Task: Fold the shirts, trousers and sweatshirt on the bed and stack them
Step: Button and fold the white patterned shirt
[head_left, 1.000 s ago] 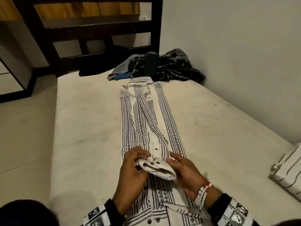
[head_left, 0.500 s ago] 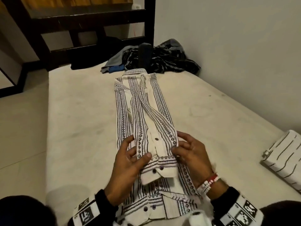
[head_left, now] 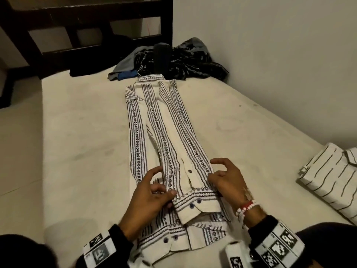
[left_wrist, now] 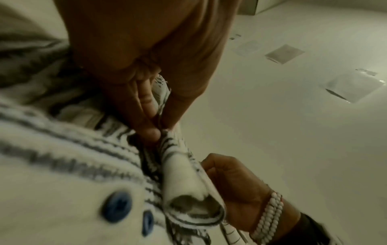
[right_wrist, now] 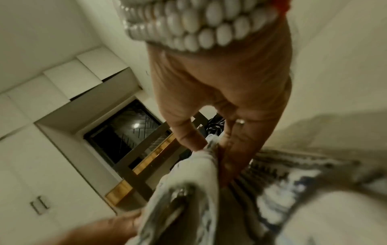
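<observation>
Head view showed no readable writing; the patterned shirt (head_left: 166,144) lay lengthwise on the bed (head_left: 77,132), its cuff (head_left: 195,202) pinched between the left hand (head_left: 148,198) and right hand (head_left: 228,182).

We see a cream patterned shirt (head_left: 166,136) with dark vertical bands and blue buttons, lying lengthwise mid-frame on the bed (head_left: 77,142), sides folded in, a sleeve laid along it, cuff at lower centre. A folded white striped shirt (head_left: 332,182) sits at the right edge. An unfolded dark clothes pile (head_left: 173,60) lies top centre.
</observation>
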